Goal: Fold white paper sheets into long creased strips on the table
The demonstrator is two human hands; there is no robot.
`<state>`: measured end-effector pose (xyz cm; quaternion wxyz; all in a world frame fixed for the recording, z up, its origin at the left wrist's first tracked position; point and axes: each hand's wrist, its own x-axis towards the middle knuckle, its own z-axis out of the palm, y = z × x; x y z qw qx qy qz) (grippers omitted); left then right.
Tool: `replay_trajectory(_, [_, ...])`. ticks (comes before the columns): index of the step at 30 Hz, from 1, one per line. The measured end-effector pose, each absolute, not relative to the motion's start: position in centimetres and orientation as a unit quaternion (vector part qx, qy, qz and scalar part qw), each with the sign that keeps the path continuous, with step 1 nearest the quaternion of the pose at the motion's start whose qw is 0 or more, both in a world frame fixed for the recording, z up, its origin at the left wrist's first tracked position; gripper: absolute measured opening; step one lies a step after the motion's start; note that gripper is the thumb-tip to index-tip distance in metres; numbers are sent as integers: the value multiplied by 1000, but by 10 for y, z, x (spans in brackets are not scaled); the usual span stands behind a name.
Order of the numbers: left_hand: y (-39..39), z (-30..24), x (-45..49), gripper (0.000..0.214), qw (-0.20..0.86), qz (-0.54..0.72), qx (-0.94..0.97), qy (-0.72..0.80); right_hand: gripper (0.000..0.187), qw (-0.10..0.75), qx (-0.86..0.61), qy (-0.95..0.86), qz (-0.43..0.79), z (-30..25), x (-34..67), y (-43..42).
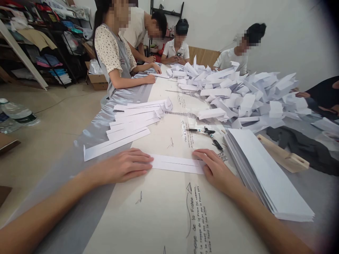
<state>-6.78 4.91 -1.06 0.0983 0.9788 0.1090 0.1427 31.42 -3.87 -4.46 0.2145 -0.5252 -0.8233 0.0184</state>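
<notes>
White folded strip (176, 164) on the bench (127, 225), left of the paper stack (267, 169), steadied at its ends under left hand (131, 164) and right hand (215, 167), both unclenched. Possible faults: crooked fold from uneven pressure; paper stack skewed by a brush of the right forearm (254, 206).

Cover (137, 215) on the counter: printed in handwriting style, running lengthwise. Nearest heading (194, 218) reads "de la France", preceded by a word ending in "age", its start cut off at the lower edge. Small lines (203, 218) beside it are too distorted to read with certainty. Farther headings on the cover are too small to confirm. Bottle (21, 112): label present, wording illegible. Apron (124, 60): lettering or emblem, unreadable.
</notes>
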Motion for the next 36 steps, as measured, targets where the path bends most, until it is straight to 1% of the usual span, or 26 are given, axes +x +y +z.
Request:
replay_trajectory(2, [50,-17,-66,28,90,172,975,105,55,234,-551,-801,2,-45,315,-37])
replay_trajectory(5, [47,-25,-61,26,78,214,960,160,47,291,-564,-773,-22,-38,311,-37])
replay_trajectory(7, [43,-27,-57,25,61,223,953,198,43,335,-544,-769,-33,-30,305,-40])
replay_trajectory(9, [40,-26,-52,25,48,210,953,214,41,354,-503,-788,-22,-25,296,-44])
replay_trajectory(11, [35,-22,-48,25,52,196,955,216,42,329,-462,-823,11,-23,285,-48])
replay_trajectory(15, [18,-16,-38,29,96,171,962,189,47,219,-429,-874,67,-30,268,-52])
replay_trajectory(18, [4,-17,-29,30,116,156,970,145,53,183,-424,-883,80,-34,264,-51])
replay_trajectory(23, [-2,-21,-22,39,101,167,976,94,47,173,-399,-897,79,-30,265,-49])
replay_trajectory(28, [2,-23,-25,39,78,188,977,67,46,166,-384,-905,74,-30,265,-48])
replay_trajectory(33, [0,-23,-26,52,55,224,971,62,39,203,-328,-918,89,-28,261,-55])
replay_trajectory(36, [-2,-25,-25,51,29,243,968,61,38,226,-284,-928,81,-26,255,-61])
